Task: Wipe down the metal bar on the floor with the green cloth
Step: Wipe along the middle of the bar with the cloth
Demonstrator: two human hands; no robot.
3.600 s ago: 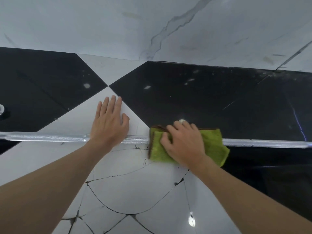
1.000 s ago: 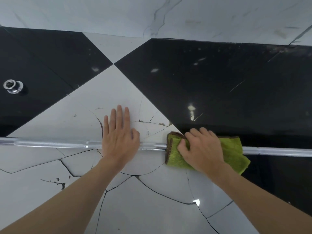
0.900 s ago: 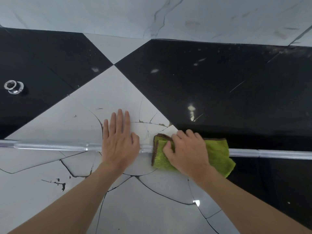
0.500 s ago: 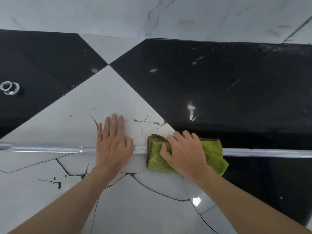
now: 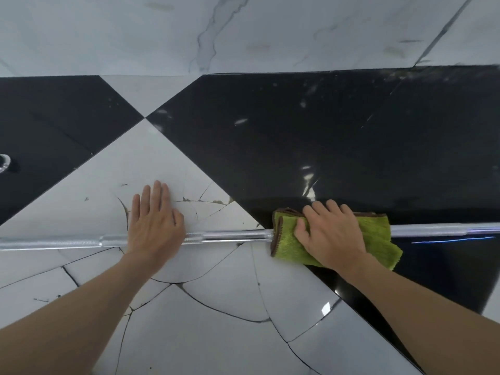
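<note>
Our right hand (image 5: 330, 236) grips the green cloth (image 5: 378, 234), folded over the metal bar (image 5: 230, 236) that lies across the floor (image 5: 216, 334). Our left hand (image 5: 155, 226) presses flat on the bar, fingers straight, left of the cloth.

The floor (image 5: 205, 328) is glossy tile in large black and white triangles and diamonds, with a pale, grey-veined band along the far side. The white tile (image 5: 167, 169) in the middle is badly cracked, dark curved lines branching across it toward the near edge. A long metal bar (image 5: 232, 235) lies flat on the floor, running left to right over both white and black tile (image 5: 311, 136). A green cloth (image 5: 378, 238) is draped over the bar at the black tile's edge, its near side spilling onto the floor, under the right hand (image 5: 330, 236). The left hand (image 5: 154, 226) lies flat across the bar, fingertips on the white tile. A small metal ring (image 5: 3, 162) sits on black tile at the far left.
</note>
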